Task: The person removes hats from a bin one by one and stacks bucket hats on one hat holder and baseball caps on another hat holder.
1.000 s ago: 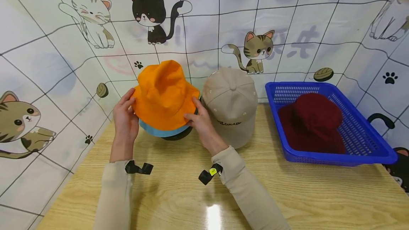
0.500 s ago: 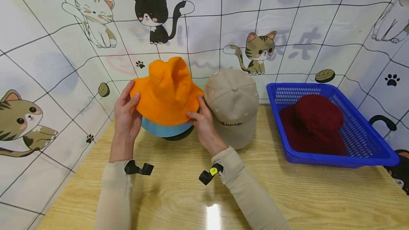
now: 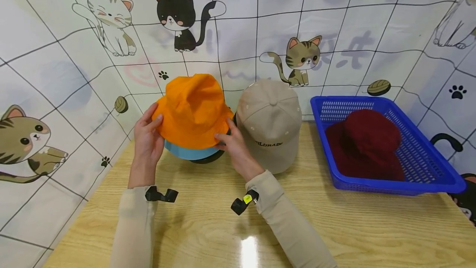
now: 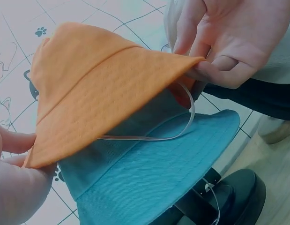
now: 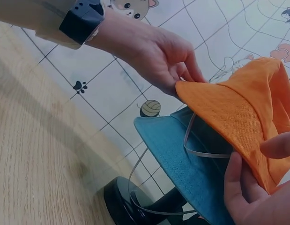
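Observation:
An orange bucket hat (image 3: 193,111) is held by its brim between both hands, over a light-blue bucket hat (image 3: 189,153). My left hand (image 3: 146,142) pinches the left brim edge, thumb on top. On the opposite side my right hand (image 3: 238,146) grips the brim between thumb and fingers. The wrist views show the orange brim tilted above the blue crown, with a pale elastic cord (image 4: 182,129) looping out from beneath it. Under the blue hat is a black stand (image 5: 119,199) with a round base; a second cord hangs from the blue brim.
A beige cap (image 3: 271,113) with dark lettering stands close to the right hand. Farther right, a blue plastic basket (image 3: 394,187) holds a maroon hat (image 3: 372,133). Behind the wooden table (image 3: 201,222) is a white wall covering (image 3: 238,32) with cat drawings.
The orange hat rose and tilted at half a second ago, then came down a little over the blue hat. Both hands moved with it, and the left thumb has come over the brim.

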Available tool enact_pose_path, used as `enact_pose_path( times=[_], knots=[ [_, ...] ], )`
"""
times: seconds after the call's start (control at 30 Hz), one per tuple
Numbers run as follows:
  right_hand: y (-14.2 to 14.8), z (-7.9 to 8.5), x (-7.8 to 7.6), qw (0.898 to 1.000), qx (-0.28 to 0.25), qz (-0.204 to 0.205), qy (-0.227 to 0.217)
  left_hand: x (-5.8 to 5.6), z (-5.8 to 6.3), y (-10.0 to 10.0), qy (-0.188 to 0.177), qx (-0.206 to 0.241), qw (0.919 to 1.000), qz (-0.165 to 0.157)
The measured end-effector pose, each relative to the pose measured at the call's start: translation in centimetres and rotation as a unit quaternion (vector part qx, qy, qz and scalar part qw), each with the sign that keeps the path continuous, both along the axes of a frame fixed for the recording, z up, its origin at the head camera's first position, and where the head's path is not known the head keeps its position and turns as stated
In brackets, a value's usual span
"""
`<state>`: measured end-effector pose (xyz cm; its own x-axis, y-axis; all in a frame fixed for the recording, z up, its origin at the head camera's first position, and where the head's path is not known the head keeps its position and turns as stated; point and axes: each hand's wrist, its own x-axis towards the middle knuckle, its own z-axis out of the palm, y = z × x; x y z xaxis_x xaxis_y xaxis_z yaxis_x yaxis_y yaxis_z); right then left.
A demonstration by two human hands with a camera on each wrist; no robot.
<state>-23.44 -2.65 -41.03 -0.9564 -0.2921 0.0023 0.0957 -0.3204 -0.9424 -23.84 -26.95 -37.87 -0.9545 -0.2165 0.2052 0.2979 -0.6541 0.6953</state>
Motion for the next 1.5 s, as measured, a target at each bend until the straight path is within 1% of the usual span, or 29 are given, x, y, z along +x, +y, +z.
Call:
enact_pose_path(
  times=[0.17, 0.23, 0.3, 0.43, 0.6, 0.67, 0.83, 1.0, 1.07, 1.2, 1.3, 1.37, 1.4, 1.5],
  knots=[
    [0.2, -0.1, -0.1, 0.999, -0.044, 0.008, 0.001, 0.0, -0.1, -0.1, 0.013, 0.014, 0.9997, -0.017],
    [0.3, -0.1, -0.2, 0.999, -0.053, 0.01, -0.002, 0.0, -0.1, -0.1, 0.009, 0.012, 0.9997, -0.02],
    [0.3, -0.1, -0.2, 0.999, -0.051, 0.013, -0.007, -0.1, -0.2, 0.0, -0.003, 0.004, 0.9998, -0.017],
    [0.3, -0.3, -0.3, 0.999, -0.045, 0.016, -0.015, -0.4, -0.5, 0.1, -0.031, -0.028, 0.9991, -0.004],
    [0.2, -0.5, -0.4, 0.999, -0.036, 0.016, -0.012, -0.5, -0.6, 0.1, -0.048, -0.032, 0.9983, -0.001],
    [0.2, -0.7, -0.4, 0.999, -0.027, 0.016, -0.01, -0.6, -0.7, 0.0, -0.058, -0.025, 0.998, -0.009],
    [-0.1, -1.3, -0.5, 1.0, 0.003, 0.017, -0.009, -0.7, -1.0, -0.3, -0.079, -0.023, 0.9962, -0.027],
    [-0.4, -1.6, -0.5, 0.999, 0.023, 0.017, -0.016, -0.8, -1.4, -0.8, -0.085, -0.037, 0.9948, -0.041],
    [-0.4, -1.6, -0.4, 1.0, 0.021, 0.013, -0.011, -0.8, -1.7, -1.0, -0.089, -0.045, 0.994, -0.047],
    [-0.3, -1.3, -0.5, 1.0, -0.003, 0.007, 0.009, -0.9, -2.2, -1.6, -0.097, -0.035, 0.9932, -0.054],
    [-0.1, -1.0, -0.5, 1.0, -0.016, 0.008, 0.02, -0.9, -2.1, -1.9, -0.097, -0.037, 0.9929, -0.059],
    [0.0, -0.9, -0.5, 1.0, -0.017, 0.007, 0.021, -0.7, -1.8, -1.8, -0.093, -0.055, 0.9926, -0.056],
    [0.0, -0.8, -0.5, 1.0, -0.016, 0.007, 0.019, -0.6, -1.6, -1.7, -0.092, -0.071, 0.9919, -0.051],
    [0.1, -0.6, -0.5, 1.0, -0.016, 0.004, 0.014, -0.3, -0.9, -1.4, -0.104, -0.11, 0.9881, -0.029]
  ],
)
